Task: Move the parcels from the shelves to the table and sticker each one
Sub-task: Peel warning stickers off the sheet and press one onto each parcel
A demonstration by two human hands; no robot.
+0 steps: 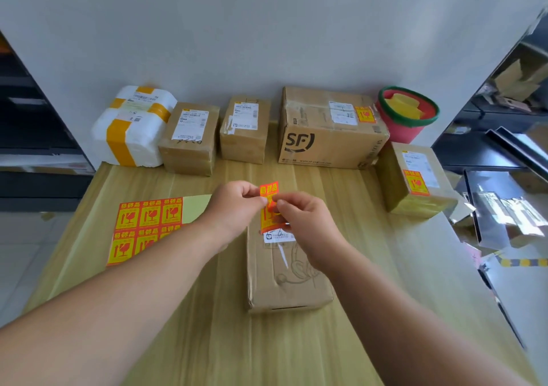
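A long brown parcel [286, 276] lies on the wooden table [207, 341] in front of me. Just above its far end, my left hand [234, 210] and my right hand [305, 225] both pinch one orange-and-yellow fragile sticker [269, 191]. A second such sticker [268, 221] shows below it, on the parcel's far end. The sticker sheet [142, 225] lies flat at the left, with several stickers left on it. Along the wall stand two white parcels [130, 130], two small brown boxes [189, 139] [244, 129] and a large SF box [329, 130] bearing a sticker.
A stickered brown box [415, 178] sits at the table's right edge. A red bucket with a green rim [406, 115] holds yellow scraps at the back right. Dark shelving [29, 136] flanks the left, and shelves with cardboard and metal pieces [504, 195] crowd the right.
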